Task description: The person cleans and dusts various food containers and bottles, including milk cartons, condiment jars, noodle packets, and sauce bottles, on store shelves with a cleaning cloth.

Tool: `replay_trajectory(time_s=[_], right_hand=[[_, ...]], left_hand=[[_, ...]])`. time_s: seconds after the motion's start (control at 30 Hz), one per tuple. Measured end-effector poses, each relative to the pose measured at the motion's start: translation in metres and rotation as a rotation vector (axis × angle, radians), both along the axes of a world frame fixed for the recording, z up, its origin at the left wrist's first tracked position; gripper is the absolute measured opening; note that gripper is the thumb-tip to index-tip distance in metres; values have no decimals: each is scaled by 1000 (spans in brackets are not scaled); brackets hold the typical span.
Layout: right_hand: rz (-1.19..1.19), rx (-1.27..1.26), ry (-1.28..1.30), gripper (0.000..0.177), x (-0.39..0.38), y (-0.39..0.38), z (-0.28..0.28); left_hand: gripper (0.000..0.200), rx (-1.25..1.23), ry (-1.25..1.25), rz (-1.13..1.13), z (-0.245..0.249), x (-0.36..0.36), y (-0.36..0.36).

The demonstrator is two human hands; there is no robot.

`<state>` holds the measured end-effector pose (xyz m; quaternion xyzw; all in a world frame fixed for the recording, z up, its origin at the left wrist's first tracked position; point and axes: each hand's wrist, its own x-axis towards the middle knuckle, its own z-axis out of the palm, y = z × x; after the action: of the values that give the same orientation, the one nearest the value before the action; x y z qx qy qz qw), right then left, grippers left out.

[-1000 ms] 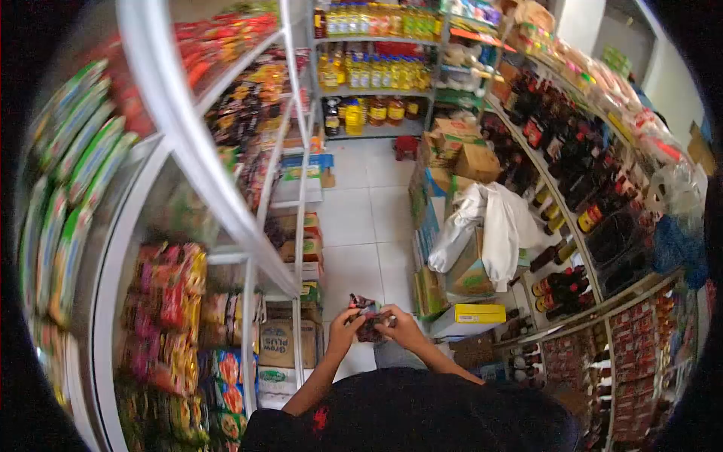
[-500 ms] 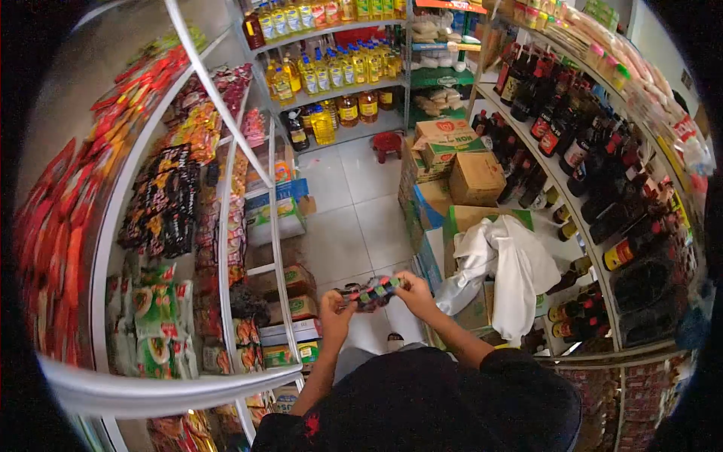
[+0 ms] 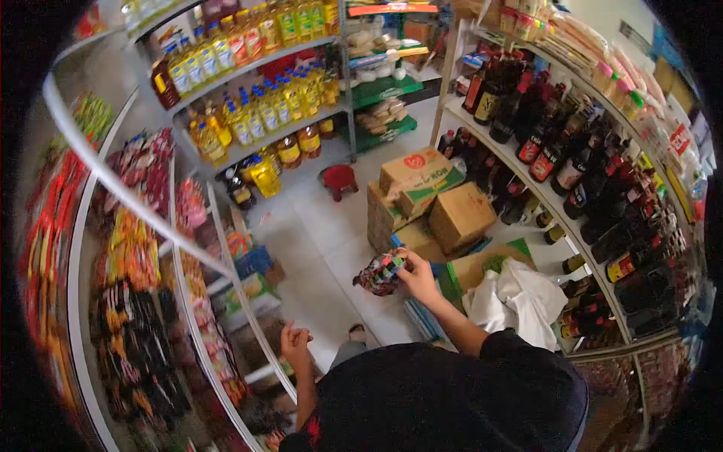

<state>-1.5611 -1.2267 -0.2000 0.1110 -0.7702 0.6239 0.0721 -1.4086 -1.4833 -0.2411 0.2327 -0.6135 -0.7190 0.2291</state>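
Right hand (image 3: 416, 276) closed on one end of dark multicolored packet (image 3: 379, 273), held above tiled floor (image 3: 320, 230), left of cardboard boxes (image 3: 461, 217). Left hand (image 3: 295, 340) holds nothing, fingers partly curled, near the left shelf rail (image 3: 260, 331); white cloth (image 3: 520, 300) lies beyond right forearm.

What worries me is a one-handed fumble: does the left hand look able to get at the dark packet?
Probably yes. The left hand seems to hold nothing, and the dark packet juts toward its side from the right hand, with only floor tiles visible between.
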Motion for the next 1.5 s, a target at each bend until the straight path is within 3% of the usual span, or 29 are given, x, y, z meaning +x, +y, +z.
replay_trajectory(time_s=[0.03, 0.17, 0.23, 0.3, 0.33, 0.5, 0.57, 0.63, 0.67, 0.73, 0.8, 0.9, 0.93, 1.03, 1.1, 1.23, 1.3, 1.37, 1.5], right_hand=[[-47, -68, 67, 25, -18, -2, -1], [-240, 79, -5, 20, -50, 16, 37], [-357, 23, -99, 21, -50, 33, 32], [-494, -51, -28, 22, -45, 50, 38], [-591, 68, -4, 24, -44, 66, 21], [-898, 25, -146, 27, -30, 120, -10], [-980, 34, -100, 26, -46, 145, -16], [-1113, 237, 82, 23, -51, 167, -40], [-1110, -11, -49, 20, -54, 167, -29], [-1127, -63, -65, 19, -64, 174, -10], [-1123, -88, -132, 17, -71, 181, -10], [-1142, -191, -88, 16, -79, 181, -19], [-1144, -97, -74, 16, -81, 182, -27], [-1180, -67, -164, 17, -82, 173, -35], [-1227, -77, -123, 17, -87, 153, -8], [-1421, -35, -78, 15, -83, 110, 5], [-1590, -224, -43, 14, -84, 84, 11], [-1642, -220, 0, 14, -82, 65, 7], [-1766, -202, 39, 14, -86, 42, 8]], left_hand=[[35, 1, 9, -31, -3, -23, -11], [28, -33, -31, -298, -7, -127, -39], [24, -48, -78, -426, -6, -183, -34], [21, -47, -44, -534, 6, -234, -12], [19, -45, -5, -593, 2, -260, -1], [17, -35, 35, -847, 16, -362, 95], [17, 15, 36, -930, 26, -400, 145], [16, 91, -14, -1004, 42, -431, 193], [16, 106, -49, -1013, 55, -449, 216], [16, -12, 224, -1120, 93, -484, 266], [15, -94, 317, -1244, 131, -510, 303], [18, -100, 423, -1276, 165, -546, 341], [18, -91, 428, -1287, 168, -561, 350], [22, -174, 518, -1273, 167, -609, 373], [29, -201, 561, -1282, 162, -644, 394], [43, -264, 644, -1182, 167, -699, 455], [47, -246, 672, -1151, 170, -718, 484], [59, -170, 843, -1105, 172, -734, 511], [57, -376, 723, -1151, 184, -744, 527]])
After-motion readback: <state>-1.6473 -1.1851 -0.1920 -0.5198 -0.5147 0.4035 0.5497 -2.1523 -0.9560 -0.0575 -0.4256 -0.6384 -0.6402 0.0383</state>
